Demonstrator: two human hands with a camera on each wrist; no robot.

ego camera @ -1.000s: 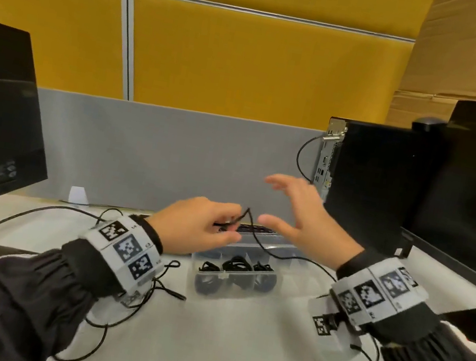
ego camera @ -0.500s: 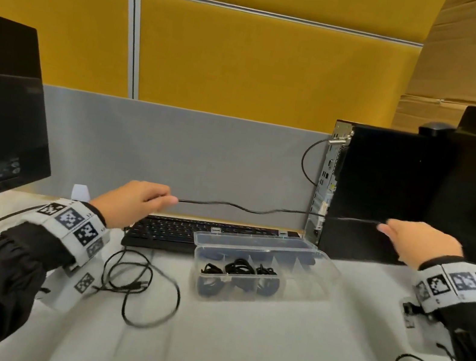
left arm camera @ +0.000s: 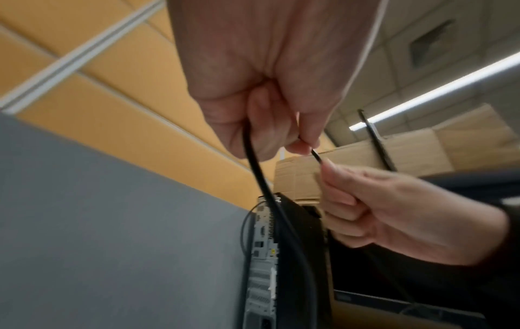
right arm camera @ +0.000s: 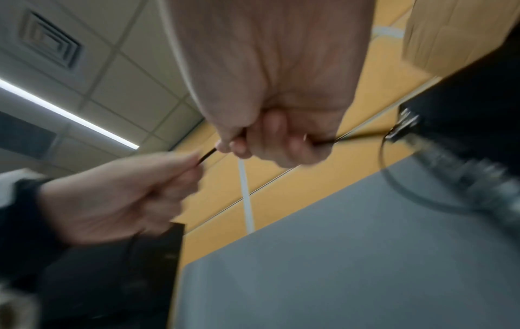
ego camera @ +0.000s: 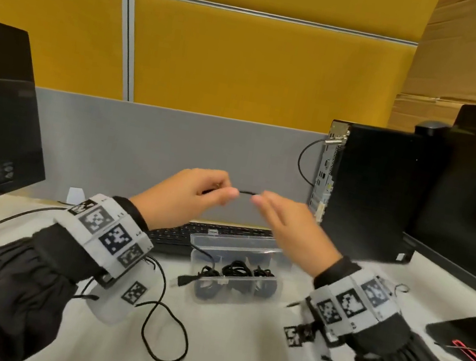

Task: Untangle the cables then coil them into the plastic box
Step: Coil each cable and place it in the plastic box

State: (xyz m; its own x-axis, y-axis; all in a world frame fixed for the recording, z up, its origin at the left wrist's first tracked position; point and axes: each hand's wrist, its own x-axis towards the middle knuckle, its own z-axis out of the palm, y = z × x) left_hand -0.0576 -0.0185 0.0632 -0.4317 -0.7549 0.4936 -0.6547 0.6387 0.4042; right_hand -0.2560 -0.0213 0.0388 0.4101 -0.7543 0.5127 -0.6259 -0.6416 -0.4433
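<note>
Pinching a short span of thin black cable (ego camera: 246, 192) between them, both hands are hovering close together above the far side of the plastic box (ego camera: 272, 285). The left hand (ego camera: 186, 196) is gripping the cable between thumb and curled fingers, and the left wrist view is showing the slack dropping out of the fist below it. The right hand (ego camera: 288, 230) is nipping the same cable with thumb and forefinger; the right wrist view is showing its other fingers curled round a further run of cable that is trailing off to its right. My read: holding the two grips this near is letting the person form a small loop, so a coil is being started rather than a knot picked apart.

Below the hands, the clear box is sitting on the table (ego camera: 216, 351) with its lid up, and several black coiled bundles (ego camera: 235, 270) are already lying in its near compartments. A USB plug (ego camera: 182, 280) is poking out just left of the box. More loose cable (ego camera: 165, 330) is looping over the table beneath the left wrist. Beyond the box, under the hands, a keyboard (ego camera: 176, 234) is lying.
</note>
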